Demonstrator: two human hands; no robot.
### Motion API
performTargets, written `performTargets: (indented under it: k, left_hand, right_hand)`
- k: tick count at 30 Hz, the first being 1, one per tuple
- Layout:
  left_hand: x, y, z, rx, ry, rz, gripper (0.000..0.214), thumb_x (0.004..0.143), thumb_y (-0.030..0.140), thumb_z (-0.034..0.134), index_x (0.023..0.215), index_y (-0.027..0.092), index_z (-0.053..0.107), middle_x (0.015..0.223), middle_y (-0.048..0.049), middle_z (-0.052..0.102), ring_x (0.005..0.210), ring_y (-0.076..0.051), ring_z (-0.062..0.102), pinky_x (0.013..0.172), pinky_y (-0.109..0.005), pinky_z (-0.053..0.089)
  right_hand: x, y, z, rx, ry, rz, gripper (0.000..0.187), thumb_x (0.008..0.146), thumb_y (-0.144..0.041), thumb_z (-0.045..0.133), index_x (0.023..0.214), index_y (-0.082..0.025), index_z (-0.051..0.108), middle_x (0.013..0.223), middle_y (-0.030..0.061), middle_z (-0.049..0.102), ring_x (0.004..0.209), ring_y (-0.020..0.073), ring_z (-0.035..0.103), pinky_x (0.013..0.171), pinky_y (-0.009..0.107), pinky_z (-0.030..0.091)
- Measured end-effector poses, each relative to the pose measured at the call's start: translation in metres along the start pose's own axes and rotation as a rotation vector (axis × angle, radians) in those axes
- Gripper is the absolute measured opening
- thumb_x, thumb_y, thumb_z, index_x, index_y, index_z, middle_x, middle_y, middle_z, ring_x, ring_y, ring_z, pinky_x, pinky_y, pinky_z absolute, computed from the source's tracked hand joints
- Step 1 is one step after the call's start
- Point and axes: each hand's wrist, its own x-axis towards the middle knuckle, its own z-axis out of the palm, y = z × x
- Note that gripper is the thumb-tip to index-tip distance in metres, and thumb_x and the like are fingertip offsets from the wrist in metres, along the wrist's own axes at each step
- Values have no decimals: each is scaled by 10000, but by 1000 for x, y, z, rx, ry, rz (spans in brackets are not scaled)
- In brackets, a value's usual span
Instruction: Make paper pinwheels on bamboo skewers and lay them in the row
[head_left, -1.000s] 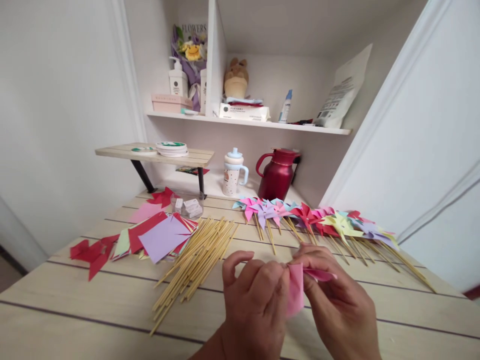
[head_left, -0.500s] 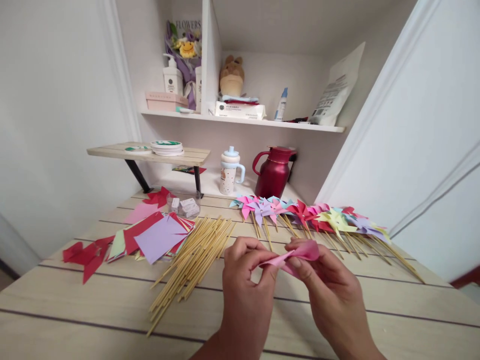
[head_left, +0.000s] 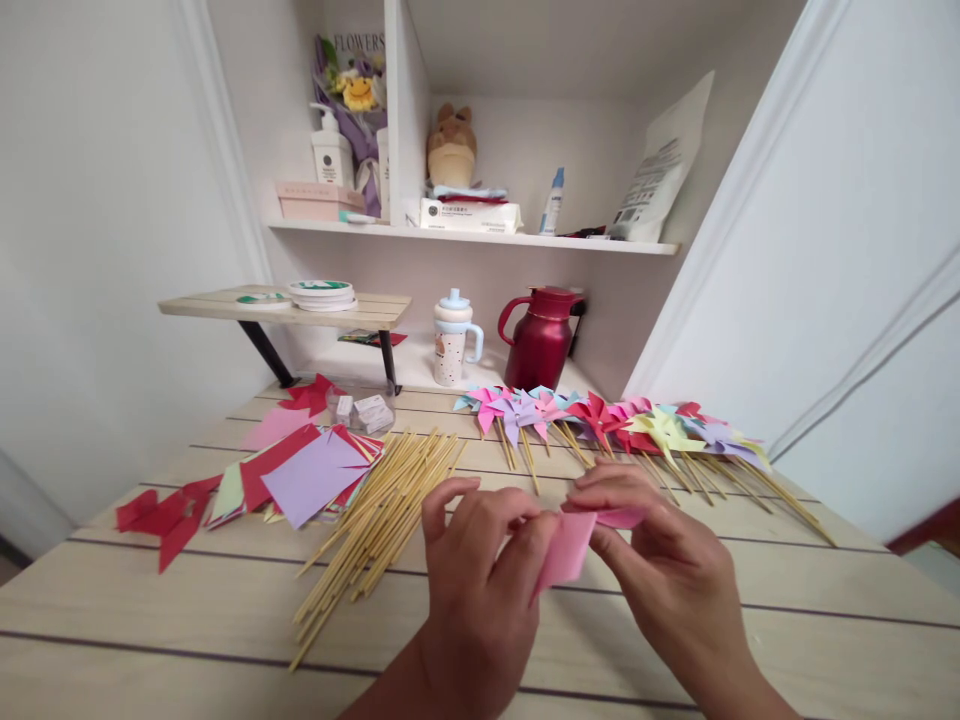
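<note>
A folded piece of pink paper (head_left: 568, 550) is held above the table between my two hands. My left hand (head_left: 484, 575) pinches its left side, with the index finger and thumb closed on it. On the other side, my right hand (head_left: 660, 560) grips the paper between thumb and fingers. Part of the paper is hidden behind the fingers. Left of my left hand lies a pile of thin wooden sticks (head_left: 375, 540). Beyond my hands, finished paper pinwheels (head_left: 517, 412) on sticks lie in a row across the back right of the table.
Coloured paper sheets (head_left: 315, 480) and red cut paper (head_left: 176, 515) lie at the left. A clear box (head_left: 367, 410) with small white packs stands behind them. A spouted cup (head_left: 450, 345) and a red thermos jug (head_left: 541, 340) stand at the back, below a shelf (head_left: 465, 238).
The pink paper has been turned, so a flat flap now faces me between my hands. My left hand has shifted slightly left and down. The view has moved a little.
</note>
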Motion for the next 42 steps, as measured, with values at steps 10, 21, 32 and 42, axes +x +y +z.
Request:
performTargets:
  k: [10, 21, 32, 42]
  left_hand:
    - [1, 3, -3, -24, -6, 61, 233, 869, 11, 572, 947, 202, 682, 859, 32, 718, 735, -84, 645, 943, -297, 371]
    - [1, -14, 20, -466, -246, -696, 64, 768, 130, 702, 784, 192, 712, 877, -37, 656, 859, -187, 650, 775, -311, 506]
    - [-7, -29, 26, -539, -318, -946, 213, 751, 269, 722, 946, 184, 723, 1062, -93, 691, 1059, -255, 622, 978, -400, 440]
    - [-1, -25, 21, -511, -347, -903, 197, 774, 307, 717, 947, 213, 730, 1123, -75, 670, 1114, -247, 600, 1014, -398, 391]
  right_hand:
    - [-2, -8, 6, -99, -19, -108, 124, 879, -124, 627, 886, -247, 646, 821, 28, 650, 871, 227, 599, 807, 395, 455]
    - [0, 12, 12, 384, -100, 657, 282, 793, -430, 758, 925, -187, 703, 875, 67, 730, 771, 217, 647, 673, 330, 509]
    - [10, 12, 4, 419, 3, 713, 298, 731, -410, 814, 883, -187, 689, 832, 42, 718, 755, 183, 611, 643, 271, 455]
    - [12, 7, 0, 126, -73, 541, 205, 782, -322, 728, 953, -218, 683, 946, 35, 731, 867, 230, 650, 770, 343, 480]
